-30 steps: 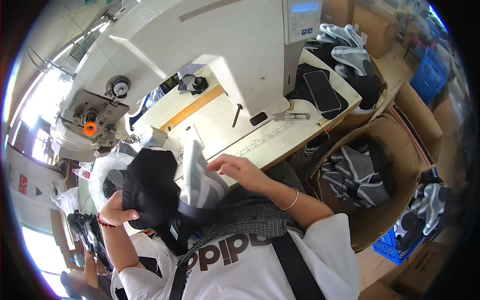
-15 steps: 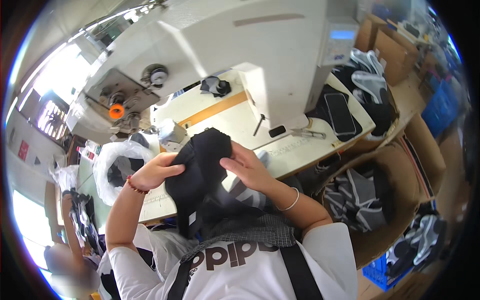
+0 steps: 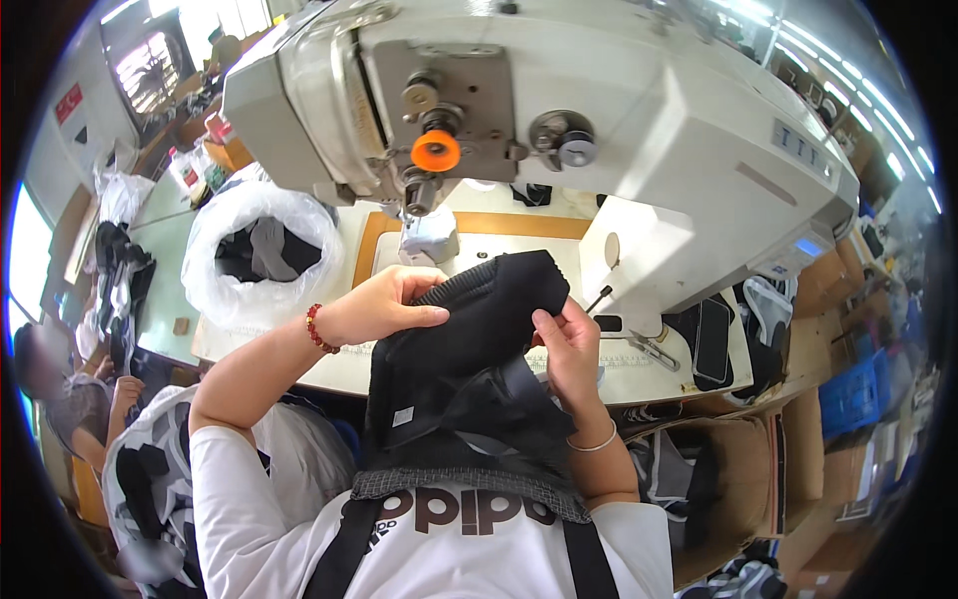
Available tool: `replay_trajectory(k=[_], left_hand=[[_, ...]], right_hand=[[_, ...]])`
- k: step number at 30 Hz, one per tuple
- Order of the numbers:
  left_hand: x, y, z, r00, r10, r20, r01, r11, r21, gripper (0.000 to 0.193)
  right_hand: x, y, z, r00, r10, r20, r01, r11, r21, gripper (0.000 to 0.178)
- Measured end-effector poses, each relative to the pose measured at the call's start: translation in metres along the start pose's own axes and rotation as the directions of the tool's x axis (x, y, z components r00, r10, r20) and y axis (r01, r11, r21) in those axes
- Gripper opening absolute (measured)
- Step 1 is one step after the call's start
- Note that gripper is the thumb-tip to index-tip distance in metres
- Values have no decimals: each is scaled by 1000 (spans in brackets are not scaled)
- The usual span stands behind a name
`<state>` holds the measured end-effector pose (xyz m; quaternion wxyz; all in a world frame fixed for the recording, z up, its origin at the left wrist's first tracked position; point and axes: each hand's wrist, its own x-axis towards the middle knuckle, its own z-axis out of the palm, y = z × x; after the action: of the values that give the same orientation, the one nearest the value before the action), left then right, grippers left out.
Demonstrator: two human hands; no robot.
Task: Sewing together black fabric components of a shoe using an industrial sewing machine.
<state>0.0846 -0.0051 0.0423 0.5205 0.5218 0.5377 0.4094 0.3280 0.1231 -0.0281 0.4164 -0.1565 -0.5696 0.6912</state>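
Note:
In front of my chest I hold a black knit fabric piece (image 3: 479, 334), with a ribbed patch along its upper left edge. My left hand (image 3: 384, 307) is closed on the left side, thumb on top and fingers hidden behind the cloth. At the right edge my right hand (image 3: 571, 347) pinches it between thumb and fingers. The fabric stands over the near edge of the sewing machine's bed, and its lower part merges with the dark apron (image 3: 439, 409) on my lap. Beyond my hands rises the white sewing machine (image 3: 659, 130) with an orange knob (image 3: 436, 151).
A plastic-lined container (image 3: 205, 270) of dark pieces stands to the left. On the table's right lie thread snips (image 3: 654, 351) and a phone (image 3: 712, 341). Cardboard boxes (image 3: 743, 479) with grey and black pieces sit at right. Another person (image 3: 85, 399) is at the far left.
My view has swung left, bringing the machine's head toward the middle. The black fabric is spread wider between my hands, its ribbed patch now showing. Both hands keep hold.

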Motion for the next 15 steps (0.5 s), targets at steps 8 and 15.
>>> replay_trajectory(k=[8, 15], left_hand=[[-9, 2, 1, 995, 92, -34, -90, 994, 55, 28], [-37, 48, 13, 892, 341, -297, -174, 865, 471, 31]], right_hand=[[4, 0, 3, 1000, -10, 18, 12, 992, -129, 24], [-19, -68, 8, 820, -572, 21, 511, 715, -477, 23]])
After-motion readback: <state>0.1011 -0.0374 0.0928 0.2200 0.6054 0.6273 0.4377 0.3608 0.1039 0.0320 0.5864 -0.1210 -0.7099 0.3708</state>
